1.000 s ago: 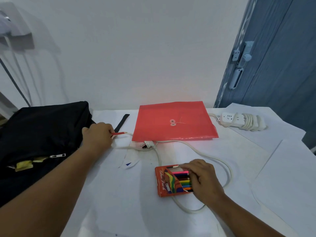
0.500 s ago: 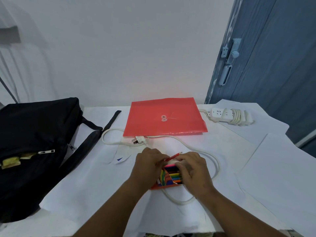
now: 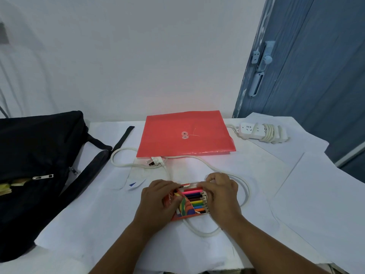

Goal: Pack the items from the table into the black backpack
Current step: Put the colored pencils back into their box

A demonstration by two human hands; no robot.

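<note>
My left fingers (image 3: pixel 173 191) curl over the left end of the orange pencil box (image 3: pixel 187 204), thumb pressed onto its printed flap, so that hand grips the box; my right fingers (image 3: pixel 209 183) are bent and bunched at the far right corner of the box, pinching at the top edge by the red pencil (image 3: pixel 192 189), though I cannot tell whether they close on the pencil itself or on the cardboard. The left hand (image 3: pixel 158 202) and right hand (image 3: pixel 222 194) flank the box, which lies flat on the near middle of the worktop (image 3: pixel 94 210) with its row of coloured pencils showing. A white cable (image 3: pixel 245 190) loops round the right hand and passes under the near edge of the box, then runs far and left to a white plug (image 3: pixel 155 161) lying at the near edge of the red document envelope (image 3: pixel 185 135). Farther right, just beside the envelope, sits the white power strip (image 3: pixel 260 131) with cord wound round it, resting on loose white paper sheets (image 3: pixel 316 194). A small paper scrap with a blue mark (image 3: pixel 132 183) lies left of the box. The black backpack (image 3: pixel 33 165) lies at the left edge, well apart from my hands, zip pulls visible, its strap (image 3: pixel 123 138) reaching toward the envelope. A blue door (image 3: pixel 316 66) stands at the far right
</note>
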